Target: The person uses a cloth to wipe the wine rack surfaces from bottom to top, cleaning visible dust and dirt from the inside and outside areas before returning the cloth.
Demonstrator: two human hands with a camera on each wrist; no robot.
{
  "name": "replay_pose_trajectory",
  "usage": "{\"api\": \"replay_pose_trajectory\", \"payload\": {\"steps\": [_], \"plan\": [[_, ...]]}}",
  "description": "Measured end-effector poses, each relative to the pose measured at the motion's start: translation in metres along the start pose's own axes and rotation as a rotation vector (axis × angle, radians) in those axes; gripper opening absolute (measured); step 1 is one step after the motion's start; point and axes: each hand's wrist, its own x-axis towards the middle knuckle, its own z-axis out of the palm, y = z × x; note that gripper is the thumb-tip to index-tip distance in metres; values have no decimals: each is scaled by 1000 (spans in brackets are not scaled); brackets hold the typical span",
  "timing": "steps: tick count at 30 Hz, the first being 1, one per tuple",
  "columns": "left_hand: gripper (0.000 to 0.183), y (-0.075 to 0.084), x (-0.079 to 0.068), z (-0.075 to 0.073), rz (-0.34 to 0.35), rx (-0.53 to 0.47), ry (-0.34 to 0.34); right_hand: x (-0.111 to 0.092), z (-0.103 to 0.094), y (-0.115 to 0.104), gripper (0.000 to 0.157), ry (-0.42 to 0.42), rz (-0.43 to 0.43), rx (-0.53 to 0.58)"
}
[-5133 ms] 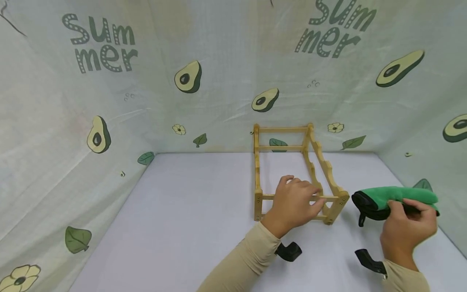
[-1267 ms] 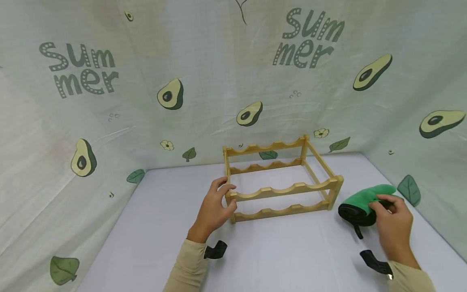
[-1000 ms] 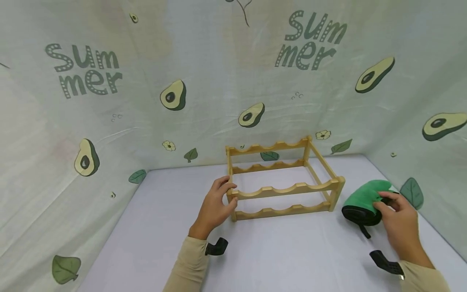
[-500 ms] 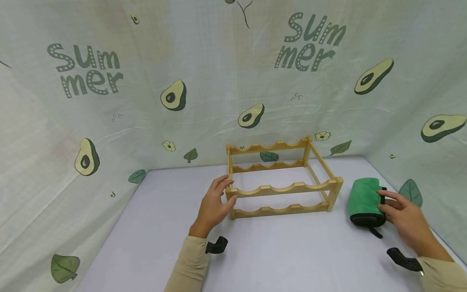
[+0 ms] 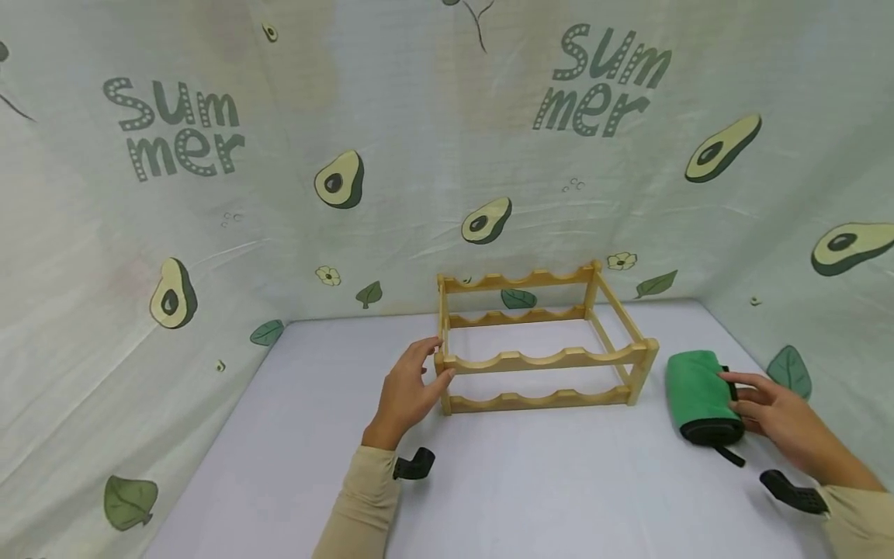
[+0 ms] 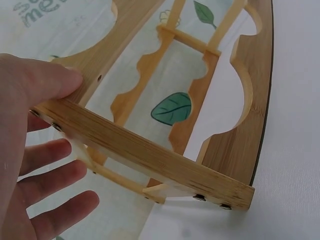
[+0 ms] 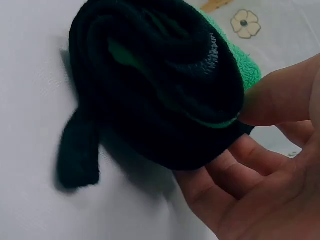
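A light wooden bottle rack [image 5: 566, 359] with scalloped rails stands toward the back right of the table. My left hand [image 5: 405, 397] pinches its front left post; in the left wrist view the thumb [image 6: 55, 80] presses one side and the index finger goes behind the wood, while the other fingers spread free. Right of the rack lies a rolled green towel [image 5: 698, 388] with black edging and a black loop [image 5: 729, 456]. My right hand [image 5: 785, 423] holds its right side, thumb on the roll's side and fingers curled under it in the right wrist view.
The white table [image 5: 293, 435] runs to a fabric backdrop [image 5: 419, 93] printed with avocados, leaves and lettering, which rises behind and at both sides. Black wrist mounts [image 5: 415, 464] stick out from both sleeves.
Since the oldest frame, the rack has turned to lie lengthwise across and my left hand has moved to its left end. The towel has swung from sideways to pointing away from me.
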Motion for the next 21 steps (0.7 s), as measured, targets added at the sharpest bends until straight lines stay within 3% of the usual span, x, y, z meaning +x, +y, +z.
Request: {"api": "replay_pose_trajectory", "payload": {"steps": [11,16,21], "plan": [[63,2,-1,3,-86,-67,-62,3,-10,13,54,-13,3,-182],[69,-5,-4,-1,-112,-96,-69,4,-15,1,52,11,-26,-262],[57,-19,-8,-10,-146,-82,-70,0,-20,-18,45,66,-82,-336]]}}
